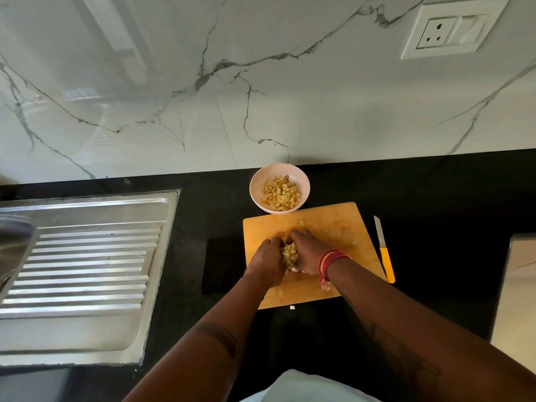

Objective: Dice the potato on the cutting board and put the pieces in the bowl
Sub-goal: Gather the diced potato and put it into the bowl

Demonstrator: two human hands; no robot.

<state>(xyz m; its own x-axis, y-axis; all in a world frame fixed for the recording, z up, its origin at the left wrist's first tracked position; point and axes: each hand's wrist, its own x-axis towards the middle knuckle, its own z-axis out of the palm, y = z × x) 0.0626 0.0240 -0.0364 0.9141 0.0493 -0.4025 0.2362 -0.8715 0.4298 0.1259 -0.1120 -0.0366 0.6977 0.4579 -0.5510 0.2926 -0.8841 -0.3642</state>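
Note:
On the wooden cutting board (333, 224), my left hand (268, 261) and my right hand (307, 250) cup a heap of diced potato pieces (290, 255) between them, fingers curled round the pile from both sides. Just beyond the board's far edge stands a pale bowl (258, 181) that holds several diced potato pieces (280, 192). A knife with a yellow handle (387, 264) lies on the black counter to the right of the board, blade pointing away from me. One small potato piece (292, 307) lies on the counter by the board's near edge.
A steel sink drainboard (87, 271) fills the left side of the counter. A marble wall with a power socket (452, 29) rises behind the bowl. A pale surface (519, 285) borders the counter at the right.

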